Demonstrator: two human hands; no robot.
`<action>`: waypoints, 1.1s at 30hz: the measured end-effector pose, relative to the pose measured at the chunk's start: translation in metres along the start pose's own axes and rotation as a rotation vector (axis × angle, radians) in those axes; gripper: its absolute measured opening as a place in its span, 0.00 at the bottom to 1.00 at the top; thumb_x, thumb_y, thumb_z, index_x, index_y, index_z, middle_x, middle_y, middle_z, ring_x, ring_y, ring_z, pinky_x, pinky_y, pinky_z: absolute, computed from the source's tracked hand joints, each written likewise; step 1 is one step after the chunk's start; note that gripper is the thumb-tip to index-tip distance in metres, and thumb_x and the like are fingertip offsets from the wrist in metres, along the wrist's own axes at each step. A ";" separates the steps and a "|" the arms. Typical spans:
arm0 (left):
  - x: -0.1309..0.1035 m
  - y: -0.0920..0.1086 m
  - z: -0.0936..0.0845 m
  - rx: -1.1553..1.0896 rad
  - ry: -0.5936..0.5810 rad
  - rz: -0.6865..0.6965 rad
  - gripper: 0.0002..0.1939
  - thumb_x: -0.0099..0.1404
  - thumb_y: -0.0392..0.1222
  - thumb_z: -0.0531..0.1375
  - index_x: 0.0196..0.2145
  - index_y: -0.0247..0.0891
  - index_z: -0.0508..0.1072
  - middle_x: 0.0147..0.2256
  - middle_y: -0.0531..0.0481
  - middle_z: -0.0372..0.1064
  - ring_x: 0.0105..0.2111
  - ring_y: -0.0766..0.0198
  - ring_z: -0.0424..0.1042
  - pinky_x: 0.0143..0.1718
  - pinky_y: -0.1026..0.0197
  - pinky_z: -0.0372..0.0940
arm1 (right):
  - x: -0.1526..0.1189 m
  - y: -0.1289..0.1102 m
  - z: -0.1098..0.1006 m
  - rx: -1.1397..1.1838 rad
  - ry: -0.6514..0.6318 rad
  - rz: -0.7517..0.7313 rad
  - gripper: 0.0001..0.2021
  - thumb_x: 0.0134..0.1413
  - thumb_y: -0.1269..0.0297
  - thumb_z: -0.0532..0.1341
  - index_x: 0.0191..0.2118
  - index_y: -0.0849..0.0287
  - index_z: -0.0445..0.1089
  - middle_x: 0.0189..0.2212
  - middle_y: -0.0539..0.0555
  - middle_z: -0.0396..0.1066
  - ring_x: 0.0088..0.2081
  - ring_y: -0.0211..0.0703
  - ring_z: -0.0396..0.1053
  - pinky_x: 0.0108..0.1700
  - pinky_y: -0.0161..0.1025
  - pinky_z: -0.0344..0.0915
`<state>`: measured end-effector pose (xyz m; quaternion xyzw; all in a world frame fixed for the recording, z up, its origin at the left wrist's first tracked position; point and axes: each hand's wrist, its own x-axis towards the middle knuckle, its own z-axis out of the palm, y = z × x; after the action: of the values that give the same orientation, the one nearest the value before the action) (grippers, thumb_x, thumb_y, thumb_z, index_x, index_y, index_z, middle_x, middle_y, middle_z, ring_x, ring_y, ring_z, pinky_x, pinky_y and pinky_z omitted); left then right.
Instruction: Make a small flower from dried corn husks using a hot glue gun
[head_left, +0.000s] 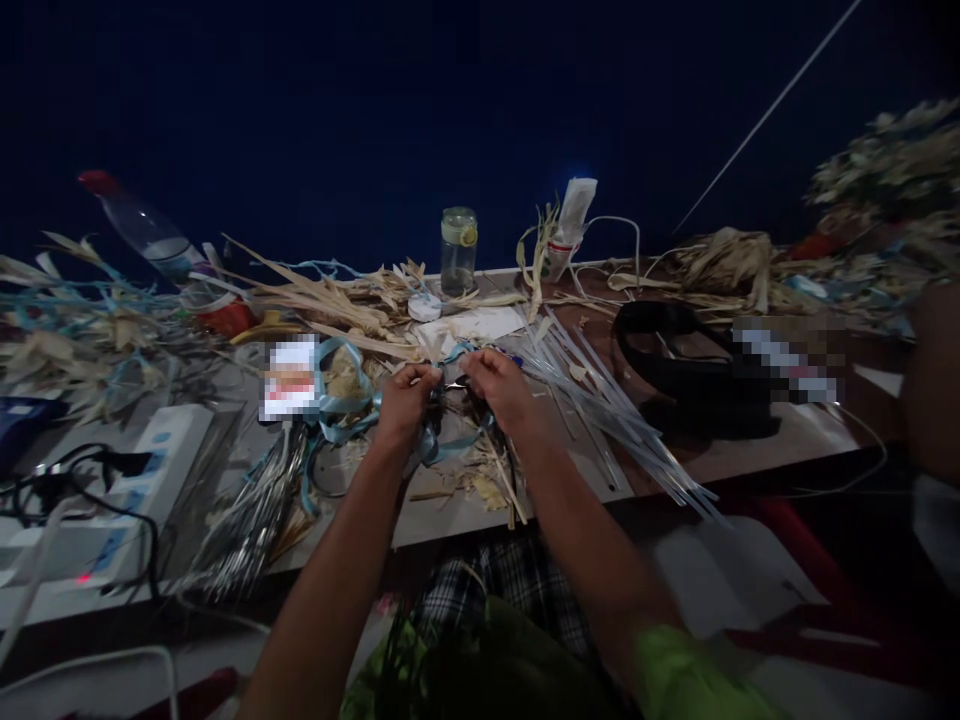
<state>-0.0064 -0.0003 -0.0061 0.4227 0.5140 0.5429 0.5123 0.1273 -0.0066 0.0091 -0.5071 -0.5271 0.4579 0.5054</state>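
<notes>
Bits of dry, papery fibre litter the pale worktop (pixel 431 520). At its near edge, left of the middle, a bundle of thin, shiny strands (pixel 251 510) juts over the rim; further left sits a blocky white power strip (pixel 169 455) with black cords. Right of the middle, long, smooth, translucent rods (pixel 637 425) fan out and overhang the same edge.

Between near and far edges, about the middle, the left hand (pixel 409 402) and right hand (pixel 499 387) face each other closely, each with thumb and fingers pinched together on a small piece (pixel 453 382), too blurred to identify. Flat, light-blue ribbon (pixel 446 448) trails below them, and more loops around a rounded tan clump to their left. A stiff black strap (pixel 660 318) curves toward the right end.

Toward the far edge lie flat white paper (pixel 484 323) and splintery, straw-coloured husks (pixel 330 295). A clear cylindrical jar (pixel 458 255) stands upright beyond them; a red-capped plastic bottle (pixel 146 230) leans at the far left.
</notes>
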 end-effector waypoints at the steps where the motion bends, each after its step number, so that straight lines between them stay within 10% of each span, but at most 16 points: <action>1: -0.001 0.001 0.001 0.018 -0.007 -0.004 0.08 0.46 0.42 0.62 0.22 0.34 0.68 0.16 0.58 0.56 0.16 0.74 0.52 0.19 0.68 0.49 | 0.002 0.000 -0.001 0.096 -0.009 0.057 0.15 0.42 0.50 0.59 0.25 0.59 0.63 0.18 0.44 0.56 0.20 0.31 0.51 0.23 0.32 0.50; 20: -0.001 -0.004 -0.001 0.250 -0.198 0.206 0.08 0.49 0.42 0.60 0.27 0.35 0.73 0.27 0.50 0.69 0.28 0.66 0.65 0.32 0.65 0.58 | 0.008 -0.014 0.009 0.254 0.007 0.099 0.11 0.34 0.61 0.62 0.24 0.61 0.62 0.17 0.42 0.58 0.19 0.28 0.51 0.24 0.30 0.50; 33: -0.001 -0.004 0.001 0.196 0.004 0.177 0.16 0.50 0.42 0.59 0.37 0.34 0.70 0.33 0.48 0.68 0.24 0.69 0.63 0.27 0.64 0.60 | 0.045 -0.021 -0.005 -0.047 -0.078 0.035 0.07 0.37 0.63 0.61 0.24 0.61 0.65 0.13 0.42 0.58 0.15 0.29 0.53 0.19 0.30 0.50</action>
<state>-0.0053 -0.0014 -0.0101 0.5130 0.5263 0.5341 0.4178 0.1318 0.0363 0.0338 -0.5096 -0.5480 0.4737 0.4643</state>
